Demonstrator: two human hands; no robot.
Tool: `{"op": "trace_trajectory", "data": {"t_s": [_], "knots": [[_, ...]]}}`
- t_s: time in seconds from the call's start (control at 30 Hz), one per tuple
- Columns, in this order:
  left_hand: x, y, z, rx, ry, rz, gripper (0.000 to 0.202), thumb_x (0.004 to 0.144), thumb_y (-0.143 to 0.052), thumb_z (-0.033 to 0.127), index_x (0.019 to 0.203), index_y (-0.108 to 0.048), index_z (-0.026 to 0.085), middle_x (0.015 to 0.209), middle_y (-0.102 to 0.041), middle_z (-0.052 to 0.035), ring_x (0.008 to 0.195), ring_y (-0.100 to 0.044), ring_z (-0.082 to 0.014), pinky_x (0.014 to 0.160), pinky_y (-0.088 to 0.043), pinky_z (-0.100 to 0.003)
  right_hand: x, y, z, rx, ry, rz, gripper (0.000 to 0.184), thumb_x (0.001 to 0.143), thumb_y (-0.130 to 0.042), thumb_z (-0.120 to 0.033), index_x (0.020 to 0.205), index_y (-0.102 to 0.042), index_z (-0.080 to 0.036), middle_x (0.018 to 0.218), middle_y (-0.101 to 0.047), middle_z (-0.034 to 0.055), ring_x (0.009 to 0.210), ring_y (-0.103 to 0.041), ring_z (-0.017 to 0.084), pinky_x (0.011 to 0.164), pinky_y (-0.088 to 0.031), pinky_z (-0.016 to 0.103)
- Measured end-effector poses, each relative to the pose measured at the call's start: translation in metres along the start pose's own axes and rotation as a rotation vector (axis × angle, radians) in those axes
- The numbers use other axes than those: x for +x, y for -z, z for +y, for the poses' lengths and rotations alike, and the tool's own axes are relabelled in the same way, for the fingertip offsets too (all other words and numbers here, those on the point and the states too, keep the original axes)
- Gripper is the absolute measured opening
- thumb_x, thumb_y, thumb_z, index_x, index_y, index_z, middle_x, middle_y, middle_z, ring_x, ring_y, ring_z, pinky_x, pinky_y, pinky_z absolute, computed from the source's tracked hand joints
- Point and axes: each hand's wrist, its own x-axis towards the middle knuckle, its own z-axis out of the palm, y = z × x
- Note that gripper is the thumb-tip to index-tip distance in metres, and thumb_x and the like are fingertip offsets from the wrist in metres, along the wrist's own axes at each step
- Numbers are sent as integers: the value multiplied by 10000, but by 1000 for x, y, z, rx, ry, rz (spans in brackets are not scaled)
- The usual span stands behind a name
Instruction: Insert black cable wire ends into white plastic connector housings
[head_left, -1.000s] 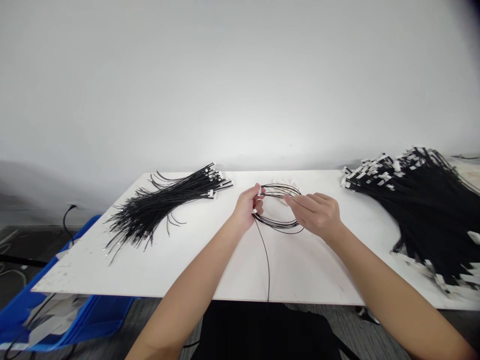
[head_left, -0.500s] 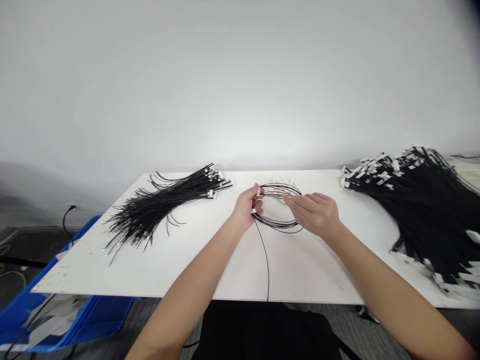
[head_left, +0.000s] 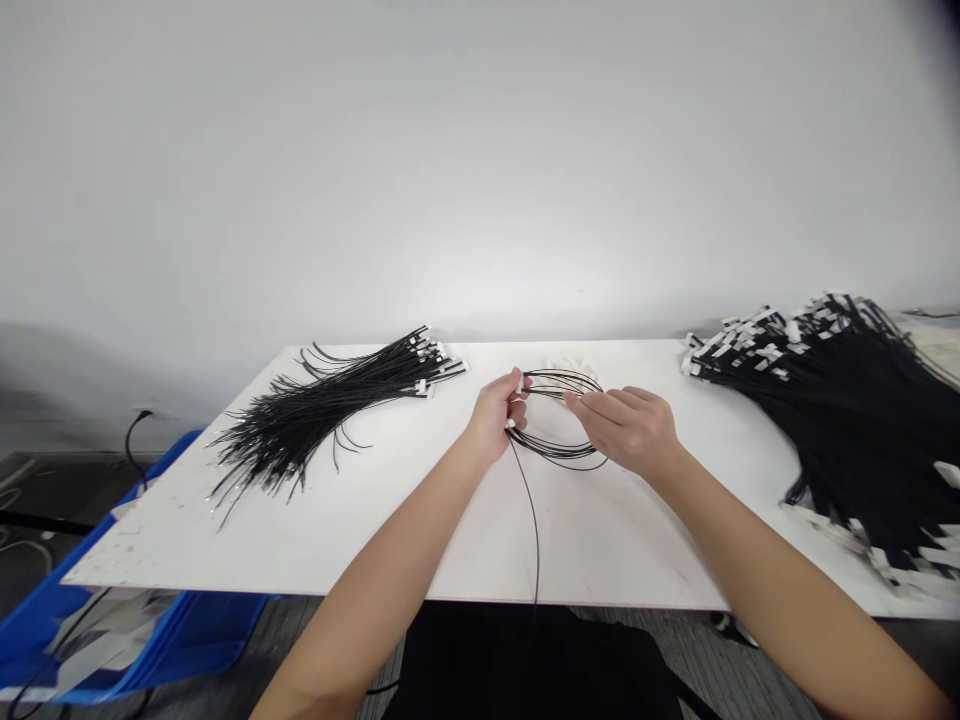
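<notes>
Coil: black cable coil [head_left: 556, 420] is sitting at the centre of the white desk [head_left: 360, 530], caught between my two hands, several thin loops stacked one over another.
Left hand: my left hand [head_left: 491, 415] is gripping the coil at its nine o'clock edge; its fingers [head_left: 516, 383] are pinching the loops together right beside a small white connector.
Right hand: my right hand [head_left: 630, 430] is working at the coil's three o'clock edge; its fingers [head_left: 589, 402] are lying pressed close together over the strands, though I cannot tell exactly how many loops they are pinching.
Loose tail: free cable end [head_left: 531, 520] is running from under my left hand toward six o'clock and dropping over the desk's near edge.
Ten o'clock: straight cable bundle [head_left: 330, 405] is lying fanned out, well apart from my hands.
Two to three o'clock: large cable heap [head_left: 847, 400] with white tags is piling up at the desk's end.
Eight o'clock: blue bin [head_left: 150, 630] is sitting below the desk.
Doing it well: I judge I am better off keeping the left pinch firm so the loops are not springing open, and laying each turn flat on the last, not crossing strands.
Risk: I reckon the hanging tail is liable to snag at the desk edge.
</notes>
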Motion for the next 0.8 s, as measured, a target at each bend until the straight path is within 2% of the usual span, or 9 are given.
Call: {"op": "trace_trajectory", "data": {"t_s": [0.23, 0.47, 0.8], "knots": [[0, -1, 0, 47, -49, 12, 357, 705, -607, 482, 747, -556, 131, 559, -397, 44, 332, -238, -12, 352, -194, -194, 0, -1, 2, -4, 5, 3, 214, 744, -612, -117, 938, -607, -206, 609, -550, -56, 503, -319, 53, 496, -228, 254], [-1, -2, 0, 51, -76, 21, 362, 706, -606, 486, 758, -560, 130, 619, -424, 34, 339, -244, -1, 352, -211, -192, 0, 0, -1, 21, -42, -12, 88, 774, -565, -139, 829, -603, -195, 557, -487, -46, 489, -321, 52, 503, -217, 255], [-1, -1, 0, 62, -107, 3, 368, 711, -599, 496, 757, -560, 133, 620, -415, 35, 333, -248, 1, 352, -202, -193, 0, 0, -2, 61, -41, -29, 150, 759, -557, -113, 877, -607, -193, 581, -506, -46, 488, -340, 48, 499, -240, 238]]}}
